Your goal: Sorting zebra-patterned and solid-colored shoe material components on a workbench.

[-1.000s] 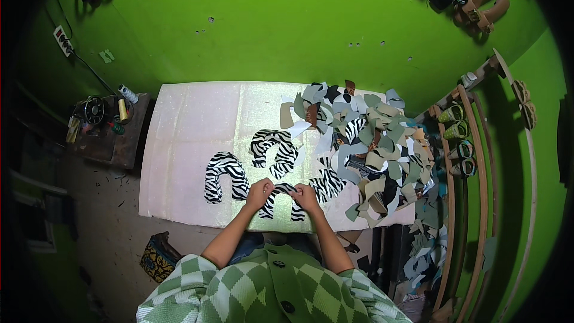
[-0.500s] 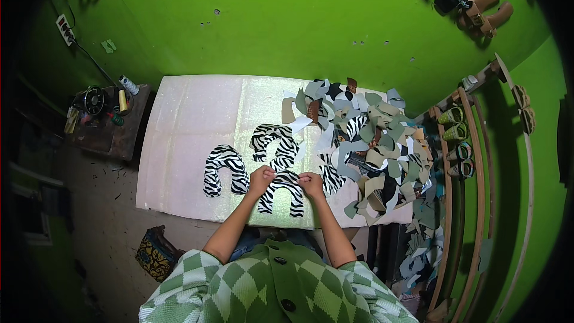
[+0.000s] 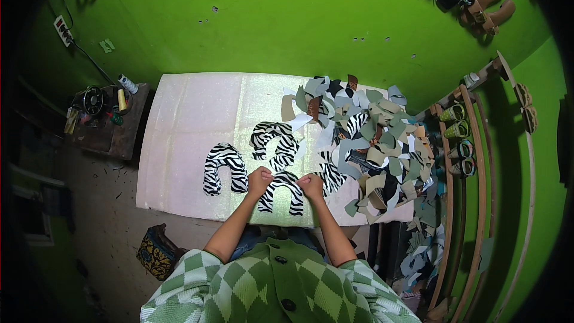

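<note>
A zebra-print U-shaped piece [image 3: 281, 180], its curve away from me, lies at the table's near edge between my hands. My left hand [image 3: 260, 180] has its fingers pinched at the piece's upper left edge. At the upper right edge my right hand [image 3: 310, 185] is closed on it in the same way. Beyond them sits a stack of curved zebra-print pieces [image 3: 274, 134], and a second stack [image 3: 225, 157] of the same print lies to the left. Zebra-print scraps [image 3: 332, 177] lie just right of my right hand.
A large heap of grey, green and tan offcuts [image 3: 371, 128] covers the right of the pale table [image 3: 185, 107]. To the left stands a small dark sewing-machine table [image 3: 116, 134] with thread spools. Wooden racks [image 3: 449, 203] with sandals line the right side. A patterned bag [image 3: 156, 252] lies on the floor.
The right hand has shifted very slightly, still at the piece's edge. Otherwise the hands and the zebra-print pieces stay where they were; the view has tilted a little.
</note>
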Available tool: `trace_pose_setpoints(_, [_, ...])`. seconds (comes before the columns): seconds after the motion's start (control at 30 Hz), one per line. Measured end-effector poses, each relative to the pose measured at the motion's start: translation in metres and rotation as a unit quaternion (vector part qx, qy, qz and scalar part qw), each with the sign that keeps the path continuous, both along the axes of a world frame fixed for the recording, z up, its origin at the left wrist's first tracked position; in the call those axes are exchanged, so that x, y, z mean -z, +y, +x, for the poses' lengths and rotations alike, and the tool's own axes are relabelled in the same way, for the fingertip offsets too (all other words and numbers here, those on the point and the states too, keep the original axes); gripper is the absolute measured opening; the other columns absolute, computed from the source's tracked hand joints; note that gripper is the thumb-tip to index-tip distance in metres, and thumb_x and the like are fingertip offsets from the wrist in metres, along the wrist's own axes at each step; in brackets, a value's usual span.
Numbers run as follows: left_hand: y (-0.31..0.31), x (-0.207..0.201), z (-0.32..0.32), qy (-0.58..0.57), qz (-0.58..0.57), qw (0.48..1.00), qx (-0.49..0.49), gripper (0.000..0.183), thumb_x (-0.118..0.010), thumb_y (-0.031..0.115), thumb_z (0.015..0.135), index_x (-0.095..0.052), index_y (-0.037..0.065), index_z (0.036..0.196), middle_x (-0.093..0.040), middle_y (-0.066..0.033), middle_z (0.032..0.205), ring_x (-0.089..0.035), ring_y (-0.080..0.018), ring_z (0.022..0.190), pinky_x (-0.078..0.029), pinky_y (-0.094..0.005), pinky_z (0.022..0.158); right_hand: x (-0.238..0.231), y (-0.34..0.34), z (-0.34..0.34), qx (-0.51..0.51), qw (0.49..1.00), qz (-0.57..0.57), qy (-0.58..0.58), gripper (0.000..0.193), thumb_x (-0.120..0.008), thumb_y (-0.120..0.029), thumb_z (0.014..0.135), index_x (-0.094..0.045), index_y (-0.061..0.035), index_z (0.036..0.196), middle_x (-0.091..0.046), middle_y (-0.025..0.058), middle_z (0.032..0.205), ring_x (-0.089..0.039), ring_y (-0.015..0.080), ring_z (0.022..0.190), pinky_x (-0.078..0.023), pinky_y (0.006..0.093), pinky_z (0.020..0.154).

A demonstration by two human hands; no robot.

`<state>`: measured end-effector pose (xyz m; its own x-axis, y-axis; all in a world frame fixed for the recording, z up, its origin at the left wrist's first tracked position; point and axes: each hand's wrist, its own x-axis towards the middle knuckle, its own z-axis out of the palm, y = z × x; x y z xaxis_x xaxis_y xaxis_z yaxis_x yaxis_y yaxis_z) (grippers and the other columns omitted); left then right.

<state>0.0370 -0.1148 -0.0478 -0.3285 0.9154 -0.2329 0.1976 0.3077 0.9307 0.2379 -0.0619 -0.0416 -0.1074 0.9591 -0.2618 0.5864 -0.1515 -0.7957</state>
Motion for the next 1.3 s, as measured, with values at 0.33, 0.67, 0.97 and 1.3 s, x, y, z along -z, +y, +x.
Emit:
trace_pose_setpoints(0.33, [0.0,0.004,-0.007,0.046,-0.003,0.999,0.029,0.019,-0.07,0.001,0.068,-0.06,0.001,0.084,-0.065,-0.0085,0.073,-0.062,-0.0129,0.066,-0.05,-0.0251,0.062,0.0,-0.003,-0.002,-0.002,0.999,-0.005,-0.034,0.023,-0.079,-0.019,0.063,-0.066,-0.0021,0.07,-0.064,0.0048,0.063,-0.058,0.0112,0.055,-0.046,0.0243,0.056])
trace_pose_setpoints(0.67, [0.007,0.003,-0.014,-0.023,-0.031,0.999,0.031,0.021,-0.071,0.002,0.069,-0.061,0.001,0.087,-0.066,-0.0077,0.074,-0.061,-0.0111,0.066,-0.05,-0.0234,0.061,0.004,0.002,0.0,-0.013,0.999,-0.008,-0.045,0.024,-0.08,-0.024,0.062,-0.068,-0.0042,0.069,-0.065,0.0055,0.063,-0.059,0.0123,0.054,-0.046,0.0249,0.055])
trace_pose_setpoints(0.97, [0.004,0.003,-0.012,0.036,-0.009,0.999,0.026,0.021,-0.07,0.001,0.067,-0.059,0.001,0.086,-0.067,-0.0105,0.074,-0.064,-0.0141,0.065,-0.051,-0.0254,0.061,-0.003,0.003,-0.002,-0.021,0.998,-0.011,-0.057,0.025,-0.08,-0.026,0.061,-0.068,-0.005,0.067,-0.064,0.0055,0.061,-0.058,0.0137,0.053,-0.046,0.0263,0.054])
trace_pose_setpoints(1.3, [0.001,-0.009,0.002,0.116,0.01,0.993,0.032,0.018,-0.064,0.002,0.073,-0.057,0.002,0.089,-0.065,-0.0114,0.074,-0.064,-0.021,0.067,-0.05,-0.0307,0.064,-0.006,-0.001,-0.006,-0.009,0.998,-0.004,-0.066,0.021,-0.079,-0.022,0.063,-0.067,-0.0046,0.068,-0.064,0.0057,0.062,-0.059,0.0142,0.054,-0.046,0.0276,0.054])
